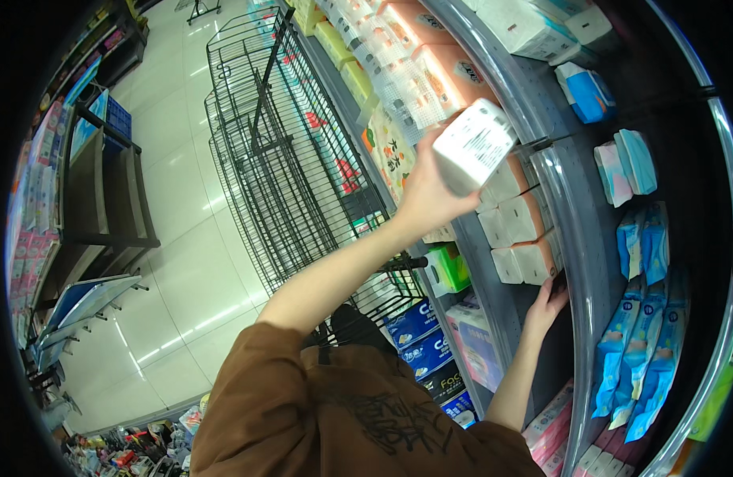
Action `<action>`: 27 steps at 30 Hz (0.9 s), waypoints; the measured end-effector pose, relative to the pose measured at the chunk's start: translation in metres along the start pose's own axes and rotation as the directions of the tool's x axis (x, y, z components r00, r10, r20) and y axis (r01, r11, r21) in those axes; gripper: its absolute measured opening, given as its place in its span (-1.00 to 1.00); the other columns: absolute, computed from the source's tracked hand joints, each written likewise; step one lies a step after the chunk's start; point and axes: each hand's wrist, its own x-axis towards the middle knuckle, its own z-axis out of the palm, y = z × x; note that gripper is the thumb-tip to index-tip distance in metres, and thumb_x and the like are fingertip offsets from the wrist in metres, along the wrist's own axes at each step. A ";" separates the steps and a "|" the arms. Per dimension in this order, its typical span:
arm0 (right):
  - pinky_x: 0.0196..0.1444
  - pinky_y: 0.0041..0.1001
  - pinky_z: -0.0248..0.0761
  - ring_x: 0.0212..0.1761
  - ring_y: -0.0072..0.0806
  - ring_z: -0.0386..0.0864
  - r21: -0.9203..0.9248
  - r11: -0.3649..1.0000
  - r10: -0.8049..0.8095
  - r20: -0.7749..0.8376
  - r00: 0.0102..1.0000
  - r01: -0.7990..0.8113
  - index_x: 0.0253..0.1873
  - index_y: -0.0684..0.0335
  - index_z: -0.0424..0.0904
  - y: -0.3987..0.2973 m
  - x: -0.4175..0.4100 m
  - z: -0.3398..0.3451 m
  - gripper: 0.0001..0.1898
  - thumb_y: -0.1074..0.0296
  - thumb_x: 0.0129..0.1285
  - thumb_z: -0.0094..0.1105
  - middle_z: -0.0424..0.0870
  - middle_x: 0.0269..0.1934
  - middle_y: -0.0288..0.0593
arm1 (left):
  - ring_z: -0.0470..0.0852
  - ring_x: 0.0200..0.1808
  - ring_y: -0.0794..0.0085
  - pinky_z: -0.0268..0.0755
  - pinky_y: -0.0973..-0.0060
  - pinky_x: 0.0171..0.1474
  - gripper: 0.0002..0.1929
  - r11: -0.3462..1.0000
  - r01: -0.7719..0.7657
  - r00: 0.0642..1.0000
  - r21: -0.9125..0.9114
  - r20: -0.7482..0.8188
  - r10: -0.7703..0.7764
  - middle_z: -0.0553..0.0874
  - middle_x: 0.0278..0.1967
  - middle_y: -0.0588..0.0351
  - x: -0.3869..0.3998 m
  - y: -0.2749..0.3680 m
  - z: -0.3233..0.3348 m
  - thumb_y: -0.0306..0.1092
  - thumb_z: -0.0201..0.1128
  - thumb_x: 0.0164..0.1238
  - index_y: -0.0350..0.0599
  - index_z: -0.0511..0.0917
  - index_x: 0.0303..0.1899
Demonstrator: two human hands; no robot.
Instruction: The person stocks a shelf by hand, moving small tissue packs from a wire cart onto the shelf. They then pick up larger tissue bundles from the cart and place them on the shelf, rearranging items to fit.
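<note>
My left hand [429,188] grips a white tissue pack [477,143] that bears printed writing, raised in front of the shelf. Below it, a stack of orange-and-white tissue packs [518,217] sits on the shelf. My right hand [543,310] reaches into that shelf level, its fingertips at the near end of the stack. Something dark shows by those fingertips, and whether they grip anything is unclear. Larger orange tissue packs [447,74], partly under clear bubbled wrap, lie just beyond my left hand.
A black wire shopping cart [283,161] stands along the shelf at my left. Clear plastic shelf edging [572,238] runs beside my right hand. Blue wipe packs [632,352] lie on the level to the right. Across the tiled floor [181,262] is a dark display rack [104,191].
</note>
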 end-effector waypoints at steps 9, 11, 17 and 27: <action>0.40 -0.25 0.16 0.39 -0.24 0.27 0.600 0.610 0.031 0.634 0.773 -0.517 0.53 0.30 -0.21 -0.143 -0.145 0.041 -0.23 0.18 0.44 0.06 0.17 0.40 0.05 | 0.32 0.39 -0.11 0.37 0.19 0.31 -0.09 0.995 -0.053 0.959 0.090 0.281 0.026 0.36 0.35 -0.14 -0.163 0.025 -0.090 -0.33 0.52 -0.12 -0.10 0.15 0.32; 0.45 -0.21 0.10 0.47 -0.23 0.16 0.508 0.707 0.018 0.683 0.730 -0.492 0.52 0.31 -0.22 -0.137 -0.158 0.051 -0.21 0.26 0.41 0.11 0.10 0.44 0.03 | 0.29 0.40 -0.14 0.42 0.20 0.28 -0.10 0.969 -0.221 0.944 0.107 0.274 0.185 0.34 0.36 -0.13 -0.189 0.012 -0.088 -0.34 0.51 -0.10 -0.06 0.14 0.31; 0.44 -0.17 0.17 0.44 -0.20 0.24 0.567 0.465 0.173 0.695 0.698 -0.680 0.52 0.22 -0.15 -0.159 -0.161 0.056 -0.23 0.46 0.34 0.14 0.20 0.41 -0.01 | 0.19 0.46 -0.11 0.51 0.21 0.21 -0.17 0.967 -0.243 0.937 0.073 0.277 0.214 0.26 0.42 -0.04 -0.196 0.014 -0.105 -0.38 0.47 0.00 -0.16 0.18 0.32; -0.23 -0.43 0.57 0.03 -0.34 0.54 0.518 0.736 0.221 0.424 0.878 -0.436 0.36 0.24 0.21 -0.147 -0.020 0.061 -0.43 -0.02 0.45 -0.01 0.44 0.20 -0.08 | 0.41 0.29 0.00 0.38 0.20 0.29 -0.41 0.998 -0.044 0.930 0.053 0.368 0.021 0.32 0.36 -0.08 -0.202 0.002 -0.109 -0.44 0.33 0.19 -0.16 0.35 0.28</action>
